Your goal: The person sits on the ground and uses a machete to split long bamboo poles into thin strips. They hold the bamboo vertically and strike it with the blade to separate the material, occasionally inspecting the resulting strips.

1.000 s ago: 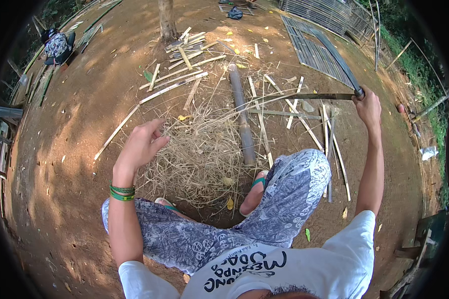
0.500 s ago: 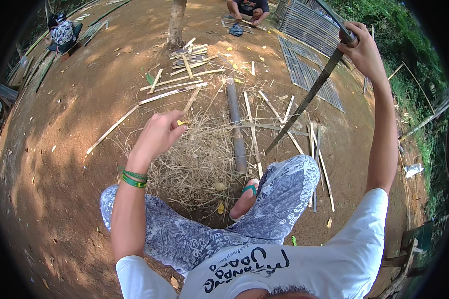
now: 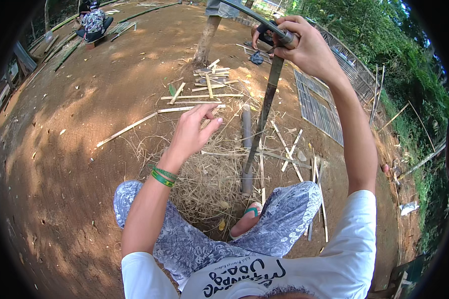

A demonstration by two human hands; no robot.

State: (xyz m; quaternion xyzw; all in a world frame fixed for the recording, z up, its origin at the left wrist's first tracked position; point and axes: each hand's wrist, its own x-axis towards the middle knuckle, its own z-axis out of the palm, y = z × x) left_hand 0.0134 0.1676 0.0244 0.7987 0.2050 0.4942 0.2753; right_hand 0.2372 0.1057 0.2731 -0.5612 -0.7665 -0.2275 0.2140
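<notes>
My right hand (image 3: 304, 47), raised at the upper right, is closed round the handle of a long knife (image 3: 256, 17). The knife has a metal collar, and its dark blade runs off the top edge. From the same grip a long dark bamboo strip (image 3: 264, 112) slants down, its low end in front of a thick bamboo pole (image 3: 247, 129) on the ground. My left hand (image 3: 197, 128) hovers over a heap of pale shavings (image 3: 204, 174), fingers bent and thumb apart. Nothing shows in it. A green bracelet circles that wrist.
Split bamboo slats (image 3: 204, 96) lie scattered ahead, near a tree trunk (image 3: 207, 42). More slats (image 3: 289, 149) lie to the right of the pole. A bamboo panel (image 3: 317, 104) lies beyond them. People crouch at the far left (image 3: 94, 25) and beyond the trunk (image 3: 262, 37).
My right hand has moved left with the knife and strip, and the strip now hangs more steeply. My left hand has shifted right, its thumb further from the fingers. The view has turned somewhat.
</notes>
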